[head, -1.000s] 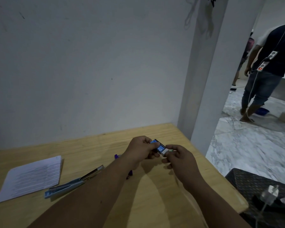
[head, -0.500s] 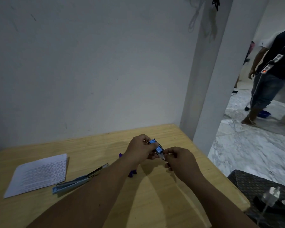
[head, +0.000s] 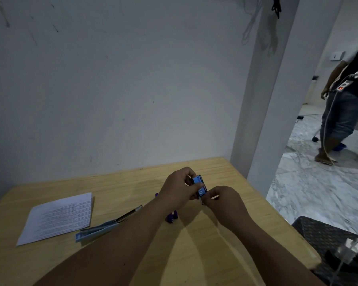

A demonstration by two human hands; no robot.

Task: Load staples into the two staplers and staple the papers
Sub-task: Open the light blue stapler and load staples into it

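My left hand grips a small blue staple box above the wooden table. My right hand pinches the box's lower right end, fingers curled at its edge. A light-blue stapler lies opened out flat on the table, left of my left forearm. A purple stapler sits just behind that forearm, mostly hidden. A stack of printed papers lies at the table's left.
A white wall runs along the table's far edge, with a pillar at the right corner. A dark woven basket with a white charger stands right of the table. A person stands on the marble floor beyond.
My right hand has slid in against the box's end, and the white inner tray that stuck out a second ago no longer shows. The person at the right has moved further away.
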